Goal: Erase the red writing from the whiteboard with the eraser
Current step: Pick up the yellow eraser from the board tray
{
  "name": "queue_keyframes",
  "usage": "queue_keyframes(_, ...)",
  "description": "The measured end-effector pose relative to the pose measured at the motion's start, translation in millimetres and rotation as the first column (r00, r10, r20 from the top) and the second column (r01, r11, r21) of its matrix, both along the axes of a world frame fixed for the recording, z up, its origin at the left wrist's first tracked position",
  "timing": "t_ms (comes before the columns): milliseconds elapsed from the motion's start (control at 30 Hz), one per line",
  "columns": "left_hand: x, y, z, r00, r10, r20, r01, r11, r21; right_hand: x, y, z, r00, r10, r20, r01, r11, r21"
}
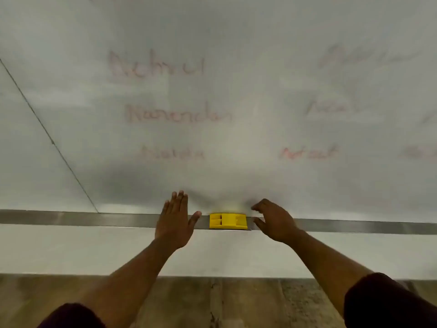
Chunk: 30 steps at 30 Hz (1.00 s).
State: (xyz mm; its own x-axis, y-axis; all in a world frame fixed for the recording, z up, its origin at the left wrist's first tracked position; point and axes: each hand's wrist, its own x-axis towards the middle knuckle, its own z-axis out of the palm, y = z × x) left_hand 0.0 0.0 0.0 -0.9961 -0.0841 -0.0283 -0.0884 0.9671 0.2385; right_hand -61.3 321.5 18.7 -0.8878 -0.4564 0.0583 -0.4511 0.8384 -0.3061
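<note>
Hands (175, 218) (274, 220) flank yellow eraser (228, 220) on ledge (94, 218).

One yellow eraser (228, 220) sits on one metal tray (94, 217), between the fingers of two hands: one left hand (175, 223), one right hand (275, 220). Above the fingers, one whiteboard (236, 31) carries about nine blurred patches of red writing (178, 114).

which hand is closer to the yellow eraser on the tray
Right, narrowly. The right hand has its curled fingertips just off the right end of the yellow eraser. The left hand is flat and open on its left, thumb tip a small gap away.
</note>
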Motion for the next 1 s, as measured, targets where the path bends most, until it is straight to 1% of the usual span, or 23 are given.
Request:
queue_keyframes(67,-7,9,-12,0.998,0.001,0.058,-0.004,0.999,0.043,-4,0,-11,0.999,-0.017,0.051,0.019,0.999,-0.044)
queue_keyframes(133,-14,18,-24,0.992,-0.004,0.125,-0.007,0.997,0.083,-4,-2,-23,0.994,-0.021,0.112,0.021,1.0,-0.003)
queue_keyframes(267,-30,33,-47,0.967,-0.005,0.253,-0.055,0.972,0.23,-15,-8,-47,0.986,0.009,0.164,-0.013,1.0,0.021)
queue_keyframes(367,-38,42,-60,0.963,0.007,0.269,-0.086,0.956,0.281,-26,-14,-63,0.983,0.024,0.179,-0.03,0.999,0.03)
queue_keyframes(567,-57,61,-80,0.954,0.052,0.294,-0.175,0.895,0.41,-47,-28,-85,0.982,0.047,0.181,-0.057,0.997,0.047)
queue_keyframes(700,-69,71,-87,0.947,0.147,0.287,-0.259,0.876,0.407,-53,-33,-96,0.978,0.04,0.207,-0.048,0.998,0.033)
queue_keyframes(900,-79,88,-90,0.902,0.272,0.336,-0.411,0.78,0.471,-51,-38,-104,0.977,-0.009,0.212,0.02,0.999,-0.049)
queue_keyframes(1000,-83,92,-86,0.876,0.3,0.379,-0.464,0.741,0.485,-53,-37,-104,0.975,0.005,0.223,0.0,1.0,-0.023)
